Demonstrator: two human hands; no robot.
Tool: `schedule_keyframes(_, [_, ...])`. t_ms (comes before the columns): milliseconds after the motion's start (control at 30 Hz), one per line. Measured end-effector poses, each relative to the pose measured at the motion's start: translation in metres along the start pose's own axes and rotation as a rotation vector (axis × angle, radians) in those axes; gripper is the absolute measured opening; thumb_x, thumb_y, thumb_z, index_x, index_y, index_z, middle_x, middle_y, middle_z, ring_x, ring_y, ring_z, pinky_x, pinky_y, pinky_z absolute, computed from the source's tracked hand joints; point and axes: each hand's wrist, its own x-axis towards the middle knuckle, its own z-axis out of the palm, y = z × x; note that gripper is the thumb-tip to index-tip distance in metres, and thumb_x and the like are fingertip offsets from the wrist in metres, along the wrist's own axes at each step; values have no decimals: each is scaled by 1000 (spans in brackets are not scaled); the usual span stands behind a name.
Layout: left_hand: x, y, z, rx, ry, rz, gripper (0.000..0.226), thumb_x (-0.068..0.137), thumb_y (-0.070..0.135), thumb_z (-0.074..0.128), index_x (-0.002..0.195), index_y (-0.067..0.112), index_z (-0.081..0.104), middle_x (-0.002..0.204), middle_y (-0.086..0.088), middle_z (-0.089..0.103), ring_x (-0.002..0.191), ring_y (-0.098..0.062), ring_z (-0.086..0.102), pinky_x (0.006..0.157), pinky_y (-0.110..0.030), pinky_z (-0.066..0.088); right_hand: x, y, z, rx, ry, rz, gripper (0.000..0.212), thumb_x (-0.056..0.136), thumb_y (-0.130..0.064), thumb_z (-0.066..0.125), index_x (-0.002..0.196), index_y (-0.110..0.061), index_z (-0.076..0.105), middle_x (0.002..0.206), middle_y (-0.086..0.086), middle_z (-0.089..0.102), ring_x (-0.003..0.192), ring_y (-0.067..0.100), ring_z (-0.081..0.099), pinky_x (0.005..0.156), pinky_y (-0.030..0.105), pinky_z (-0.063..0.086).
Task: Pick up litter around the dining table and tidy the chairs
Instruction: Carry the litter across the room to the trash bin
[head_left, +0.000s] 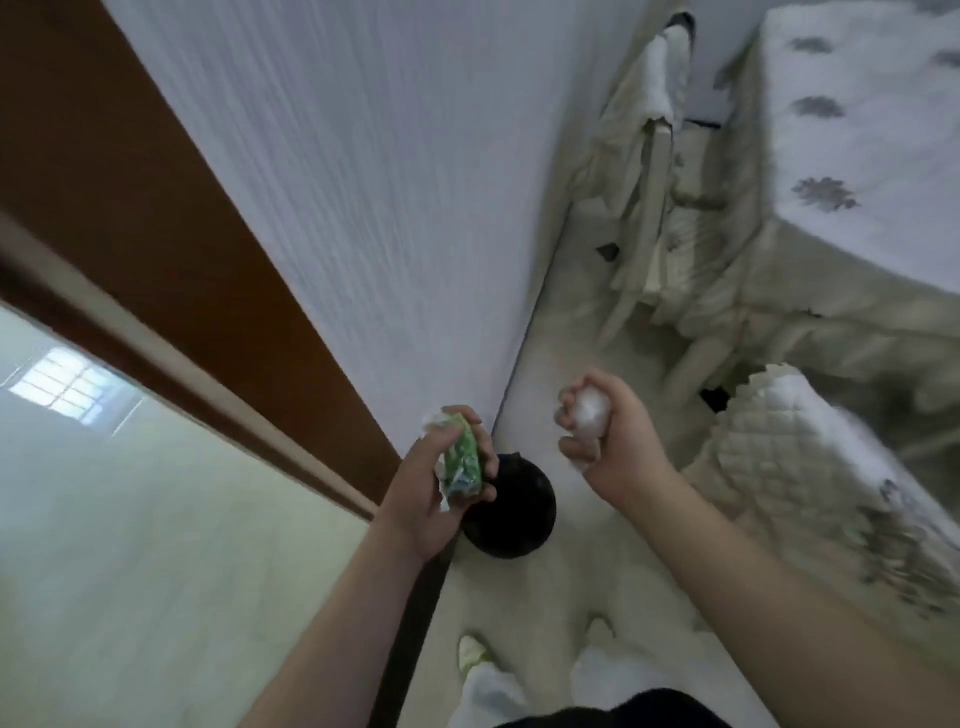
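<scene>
My left hand (431, 493) is closed around a crumpled green and white wrapper (461, 462). My right hand (613, 441) grips a scrunched white paper ball (589, 415). Both hands hover above a round black bin (511, 512) that stands on the floor against the wall, the left hand partly over its left rim. A chair with a quilted white cover (810, 467) is at the right. The dining table (857, 130), under a white cloth with grey flowers, is at the upper right.
A white wall (389, 182) and a brown door frame (156, 208) rise on the left, with pale floor (156, 545) beyond the doorway. Another covered chair (649, 156) stands by the table's far end. My feet (519, 670) are on the light floor below.
</scene>
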Motion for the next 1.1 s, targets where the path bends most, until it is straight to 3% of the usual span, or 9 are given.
schedule_keyframes(167, [54, 1, 18, 25, -16, -32, 8, 80, 16, 55, 87, 18, 59, 76, -5, 53, 59, -17, 50, 36, -17, 29, 21, -10, -33, 90, 65, -55, 16, 82, -25, 55, 67, -18, 53, 67, -1, 48, 51, 10, 39, 40, 20, 9])
schedule_keyframes(667, [191, -59, -12, 165, 128, 96, 6, 80, 19, 55, 86, 21, 57, 72, 0, 54, 57, -14, 49, 41, -18, 29, 154, 1, -109, 130, 10, -46, 16, 89, -24, 48, 76, -17, 53, 70, 1, 49, 57, 11, 42, 34, 17, 19])
schedule_keyframes(733, [205, -82, -29, 258, 253, 98, 4, 82, 19, 58, 83, 23, 59, 71, -1, 54, 60, -15, 51, 42, -22, 33, 174, 15, -120, 93, 50, -50, 17, 92, -23, 46, 77, -16, 51, 69, 1, 49, 54, 11, 41, 34, 16, 18])
schedule_keyframes(833, [224, -125, -61, 381, 468, 114, 18, 89, 18, 61, 77, 31, 63, 72, 1, 58, 67, -16, 56, 51, -28, 44, 198, 41, -138, -1, 87, -31, 18, 91, -19, 46, 74, -15, 49, 64, 1, 49, 50, 12, 40, 33, 16, 18])
schedule_keyframes(933, [243, -166, -103, 553, 522, 149, 12, 88, 18, 64, 81, 29, 62, 74, 3, 61, 69, -14, 60, 61, -32, 51, 224, 77, -165, -94, 117, -24, 19, 91, -16, 45, 73, -13, 48, 62, 2, 48, 46, 12, 39, 33, 16, 17])
schedule_keyframes(1100, [276, -243, -191, 945, 606, 149, 10, 86, 21, 66, 88, 21, 56, 73, 8, 60, 61, 0, 56, 57, -16, 43, 267, 153, -232, -271, 154, -23, 27, 94, -14, 44, 68, -12, 53, 61, 4, 47, 43, 15, 30, 39, 19, 14])
